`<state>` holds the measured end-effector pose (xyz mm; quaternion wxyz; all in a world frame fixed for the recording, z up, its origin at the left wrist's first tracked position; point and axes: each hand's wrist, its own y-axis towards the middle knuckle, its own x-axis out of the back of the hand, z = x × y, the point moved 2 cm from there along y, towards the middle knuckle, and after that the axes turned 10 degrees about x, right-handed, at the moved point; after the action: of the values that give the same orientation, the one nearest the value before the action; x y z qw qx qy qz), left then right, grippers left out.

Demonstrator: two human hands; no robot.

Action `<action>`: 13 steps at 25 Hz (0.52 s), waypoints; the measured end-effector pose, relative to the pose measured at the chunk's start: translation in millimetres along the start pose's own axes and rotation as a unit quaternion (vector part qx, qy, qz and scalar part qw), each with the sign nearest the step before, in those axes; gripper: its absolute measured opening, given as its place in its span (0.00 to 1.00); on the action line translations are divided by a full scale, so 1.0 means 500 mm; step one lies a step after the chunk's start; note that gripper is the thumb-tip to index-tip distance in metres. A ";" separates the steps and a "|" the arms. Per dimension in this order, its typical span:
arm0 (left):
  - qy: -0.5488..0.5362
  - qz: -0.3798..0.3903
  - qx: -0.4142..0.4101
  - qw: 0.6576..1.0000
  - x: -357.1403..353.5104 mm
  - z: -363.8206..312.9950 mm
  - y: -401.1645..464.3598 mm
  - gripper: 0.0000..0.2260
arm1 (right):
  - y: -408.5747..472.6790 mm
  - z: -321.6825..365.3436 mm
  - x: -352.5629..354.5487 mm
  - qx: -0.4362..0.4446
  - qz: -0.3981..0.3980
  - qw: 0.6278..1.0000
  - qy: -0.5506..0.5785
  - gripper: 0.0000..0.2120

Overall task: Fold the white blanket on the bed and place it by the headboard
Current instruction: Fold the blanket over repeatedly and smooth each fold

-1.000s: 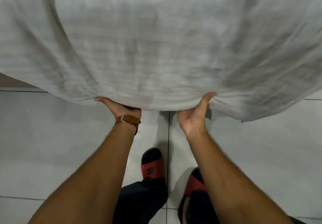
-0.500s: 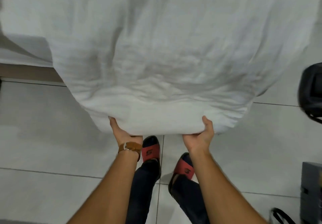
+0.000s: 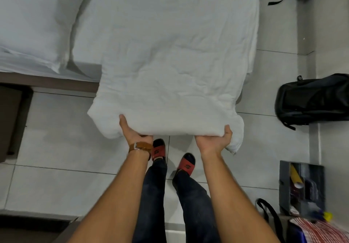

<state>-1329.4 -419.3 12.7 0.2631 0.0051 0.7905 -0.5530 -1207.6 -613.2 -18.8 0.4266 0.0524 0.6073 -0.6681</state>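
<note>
The left hand, with a brown-strapped watch at the wrist, is closed on the near folded edge of the white blanket, thumb up over the cloth and fingers hidden beneath. The right hand grips the same edge further along, thumb hooked over it, with a loose corner of blanket hanging just beside that hand. From this grip the blanket stretches away as a doubled panel, its near end held out over the tiled floor and its far part lying on the bed.

Judging by the layered near edge, at least one fold is made, but the panel looks too long to be finished. More folding likely remains, and the headboard is out of view, so the placing is not yet done.

Beyond the blanket's right edge, a black backpack rests on the floor.
</note>
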 end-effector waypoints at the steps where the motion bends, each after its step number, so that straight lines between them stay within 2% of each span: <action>1: 0.002 0.009 0.002 1.000 -0.012 -0.007 -0.018 0.25 | -0.024 0.011 -0.021 -0.002 0.004 1.000 0.006 0.31; 6: 0.004 0.030 0.004 1.000 -0.046 -0.050 -0.074 0.26 | -0.098 0.074 -0.085 0.018 0.019 1.000 0.013 0.32; 11: 0.015 0.041 -0.001 0.999 -0.081 -0.085 -0.140 0.24 | -0.164 0.114 -0.144 0.059 -0.012 0.996 -0.065 0.25; 13: 0.033 0.049 -0.007 0.998 -0.106 -0.098 -0.159 0.26 | -0.179 0.115 -0.172 0.082 -0.018 0.993 -0.083 0.26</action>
<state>-1327.6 -392.5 116.6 0.2639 0.0607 0.8013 -0.5334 -1184.5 -628.3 115.3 0.4575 0.0203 0.5142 -0.7252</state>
